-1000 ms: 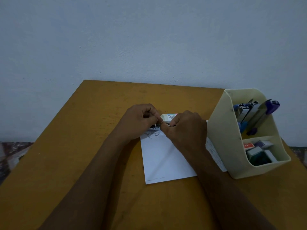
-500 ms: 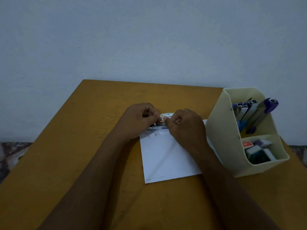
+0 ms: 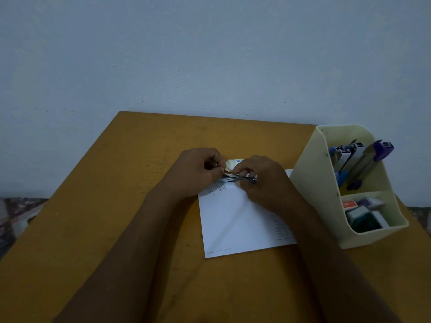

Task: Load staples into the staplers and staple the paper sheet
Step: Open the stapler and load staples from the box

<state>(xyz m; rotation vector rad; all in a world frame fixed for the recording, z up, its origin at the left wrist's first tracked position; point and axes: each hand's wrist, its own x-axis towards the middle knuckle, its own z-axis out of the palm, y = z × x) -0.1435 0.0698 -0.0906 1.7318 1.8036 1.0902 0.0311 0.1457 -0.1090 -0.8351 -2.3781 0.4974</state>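
A white paper sheet (image 3: 233, 220) with printed lines lies on the brown table (image 3: 116, 206). Over its far edge both hands hold a small stapler (image 3: 240, 179) with a shiny metal top and a dark base. My left hand (image 3: 196, 173) grips its left end with curled fingers. My right hand (image 3: 263, 185) pinches its metal part near the right end. A small pale staple box (image 3: 234, 163) lies just behind the hands, partly hidden. I cannot make out any staples in the stapler.
A cream desk organizer (image 3: 326, 183) stands on the table's right side, touching the sheet's right edge. Its tall back compartment holds blue and purple staplers (image 3: 363, 159); its low front one holds small boxes (image 3: 363, 213). A wall rises behind the table.
My right hand has shifted right and slightly toward me, away from the staple box. More of the stapler's metal length now shows between the hands. My left hand has barely moved.
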